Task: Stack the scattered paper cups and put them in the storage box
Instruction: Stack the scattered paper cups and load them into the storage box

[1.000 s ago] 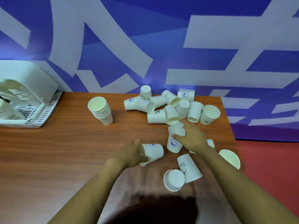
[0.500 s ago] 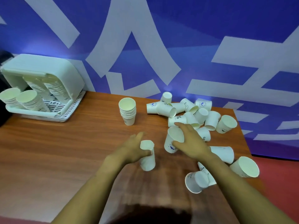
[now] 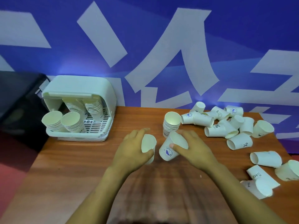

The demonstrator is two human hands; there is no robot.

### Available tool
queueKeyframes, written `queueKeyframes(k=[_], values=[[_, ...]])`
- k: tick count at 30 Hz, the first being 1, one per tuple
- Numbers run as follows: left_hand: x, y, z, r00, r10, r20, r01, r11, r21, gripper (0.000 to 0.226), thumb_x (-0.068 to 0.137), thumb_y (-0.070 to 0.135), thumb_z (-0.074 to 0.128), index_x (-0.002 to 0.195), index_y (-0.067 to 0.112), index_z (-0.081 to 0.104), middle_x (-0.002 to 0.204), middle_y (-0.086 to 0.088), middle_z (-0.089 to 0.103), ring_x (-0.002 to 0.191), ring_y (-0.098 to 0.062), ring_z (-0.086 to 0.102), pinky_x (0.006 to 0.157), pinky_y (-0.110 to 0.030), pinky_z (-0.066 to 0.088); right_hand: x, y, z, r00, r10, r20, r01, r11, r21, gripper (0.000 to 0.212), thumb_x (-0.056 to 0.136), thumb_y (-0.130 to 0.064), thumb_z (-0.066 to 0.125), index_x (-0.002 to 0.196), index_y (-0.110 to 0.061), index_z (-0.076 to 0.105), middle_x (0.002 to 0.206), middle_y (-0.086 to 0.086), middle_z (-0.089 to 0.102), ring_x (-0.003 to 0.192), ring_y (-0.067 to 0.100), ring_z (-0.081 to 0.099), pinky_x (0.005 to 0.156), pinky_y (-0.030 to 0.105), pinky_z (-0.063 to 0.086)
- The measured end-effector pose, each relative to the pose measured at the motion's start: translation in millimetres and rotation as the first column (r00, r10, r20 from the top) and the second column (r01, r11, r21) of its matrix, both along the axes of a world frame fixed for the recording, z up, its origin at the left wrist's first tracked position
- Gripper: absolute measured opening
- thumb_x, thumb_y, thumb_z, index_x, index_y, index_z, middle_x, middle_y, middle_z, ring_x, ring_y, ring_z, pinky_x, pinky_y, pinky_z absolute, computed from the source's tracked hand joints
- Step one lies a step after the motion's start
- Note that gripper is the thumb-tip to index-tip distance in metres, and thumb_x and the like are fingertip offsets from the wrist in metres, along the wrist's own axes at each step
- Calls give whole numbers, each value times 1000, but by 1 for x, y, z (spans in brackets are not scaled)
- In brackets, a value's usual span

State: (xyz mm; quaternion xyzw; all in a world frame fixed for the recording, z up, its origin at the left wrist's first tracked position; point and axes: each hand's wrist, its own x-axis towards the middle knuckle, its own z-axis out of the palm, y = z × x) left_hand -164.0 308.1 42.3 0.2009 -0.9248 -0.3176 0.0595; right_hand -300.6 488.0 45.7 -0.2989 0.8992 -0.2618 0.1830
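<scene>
At the middle of the wooden counter (image 3: pixel 68 172) the left hand (image 3: pixel 131 151) is wrapped around a plain cup (image 3: pixel 148 143), its mouth facing toward 3 o'clock. Just beside it, at 3 o'clock, the right hand (image 3: pixel 192 149) is clamped on a logo cup (image 3: pixel 169 151), thumb across the wall, fingers over the rim; this cup tilts with its mouth toward 1 o'clock and its base toward 7. The two cups are close but apart.

At 12 o'clock from the logo cup, just behind it, stands a short stack (image 3: pixel 171 123), upright, mouth up. From 1 to 3 o'clock of the hands lies a heap of loose cups (image 3: pixel 226 125), most on their sides and touching one another. More fallen cups (image 3: pixel 265 159) lie at 4 o'clock near the counter's right edge.

The storage box (image 3: pixel 80 88) sits at 10 o'clock, at the counter's far left corner, lid raised. Inside it four stacks (image 3: pixel 71 122) lean: two at the front, two at the back.

Behind the counter runs a blue wall (image 3: pixel 145 29) with white strokes.
</scene>
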Motion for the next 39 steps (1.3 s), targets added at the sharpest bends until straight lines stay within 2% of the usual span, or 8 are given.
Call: queueKeyframes(k=[6,13,16,20,25,29,31,39], values=[[6,-13,-5,1000,-8,18,8,1000,-1,69,82,44,62,142,35,30,136,9,40,125,-19,39,99,-30,37,10,-11,6,998,5,-55,-4,1000,30,59,83,-57,57,136,-34,42,132,-8,45,117,11,49,94,34,46],[6,-16,7,991,-67,113,87,979,-184,68,84,51,57,143,32,29,135,7,41,121,-19,42,98,-31,39,5,-33,-8,1000,13,-1,-13,998,-69,60,84,-55,58,137,-34,40,141,-11,40,125,10,45,101,33,41],[17,-34,10,996,-28,85,45,978,-205,66,83,50,59,141,32,32,135,7,43,122,-19,43,99,-34,41,11,-45,-9,1000,24,18,-22,998,-66,60,85,-52,59,138,-34,39,141,-10,39,127,12,43,101,33,40],[27,-55,13,996,10,88,6,985,-175,66,84,50,59,142,33,32,137,7,42,125,-18,41,99,-31,39,14,-54,2,1000,25,-10,-25,999,-35,60,84,-51,60,138,-35,38,139,-9,40,124,14,46,97,35,43],[20,-80,23,997,-67,32,71,985,-154,67,84,50,57,143,35,29,137,9,42,125,-16,42,100,-32,39,16,-79,15,996,-4,-91,2,1000,-21,62,83,-45,62,138,-35,37,140,-10,39,123,14,47,94,36,47],[45,-138,32,998,-56,5,56,989,-138,66,84,51,58,142,38,29,138,11,41,126,-15,41,97,-31,41,37,-131,21,990,-3,-139,-5,998,-55,63,81,-36,66,138,-33,39,137,-11,41,124,12,44,94,29,42],[66,-176,31,1000,-3,-5,3,995,-104,66,84,51,59,142,38,30,138,11,41,126,-15,42,96,-31,41,54,-168,23,988,42,-149,-51,997,-55,65,80,-35,66,139,-31,38,138,-10,39,125,14,44,98,30,42],[135,-277,5,994,99,43,-100,995,9,67,84,48,60,142,37,29,140,11,40,124,-15,42,100,-35,40,116,-278,6,981,149,-123,-146,989,29,65,79,-47,63,138,-35,37,133,-12,39,123,14,45,95,34,45]])
